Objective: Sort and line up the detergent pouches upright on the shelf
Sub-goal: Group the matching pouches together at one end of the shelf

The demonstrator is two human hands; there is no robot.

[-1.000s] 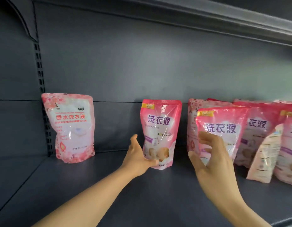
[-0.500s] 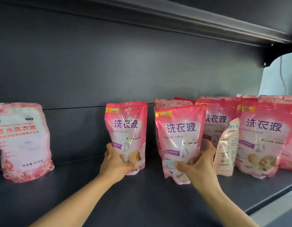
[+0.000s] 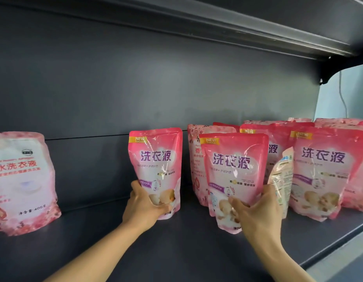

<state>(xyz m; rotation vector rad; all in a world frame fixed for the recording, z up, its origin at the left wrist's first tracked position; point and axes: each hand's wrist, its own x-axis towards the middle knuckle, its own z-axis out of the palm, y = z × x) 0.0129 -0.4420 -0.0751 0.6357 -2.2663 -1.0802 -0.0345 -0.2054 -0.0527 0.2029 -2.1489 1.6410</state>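
Not much moved since half a second ago: both hands keep their grips. Left hand (image 3: 143, 206) grasps the lone pouch (image 3: 156, 169) upright on the shelf (image 3: 176, 257), just left of the cluster (image 3: 327, 169). Right hand (image 3: 258, 212) grasps a front pouch (image 3: 233, 176), tilted a bit, right before that cluster. Pale pouch (image 3: 22, 180) stands well left.

left-held pouch (image 3: 156, 167): pink, upright, shelf centre.
right-held pouch (image 3: 232, 176): pink, upright, at its 3 o'clock.
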